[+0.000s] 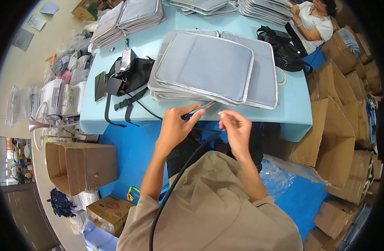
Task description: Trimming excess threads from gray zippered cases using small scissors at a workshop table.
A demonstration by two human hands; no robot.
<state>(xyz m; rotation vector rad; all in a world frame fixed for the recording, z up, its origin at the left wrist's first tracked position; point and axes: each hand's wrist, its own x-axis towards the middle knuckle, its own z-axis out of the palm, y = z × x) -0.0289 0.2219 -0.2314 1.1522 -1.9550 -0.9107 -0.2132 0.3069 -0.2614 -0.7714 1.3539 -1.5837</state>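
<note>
Possibly, one slip of the small snips (206,105) could nick the stacked, pale-edged grey sleeves (204,67), upper centre, because the metal tips lie just beside their lower border. Both forearms (156,163) slant inward toward mid-frame: the left hand (177,122) grips the snips between thumb and fingers; the right hand (237,127) has bunched fingertips, around what, if anything, I cannot tell.

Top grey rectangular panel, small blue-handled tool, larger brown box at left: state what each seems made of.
Top grey rectangular panel: probably synthetic fabric; matte, cloth-like face, pale edging.
Small blue-handled tool: greyish, slightly shiny blade suggests metal; mostly hidden handle may be plastic.
Larger brown box: likely cardboard, from its stiff, dull brown walls.
</note>
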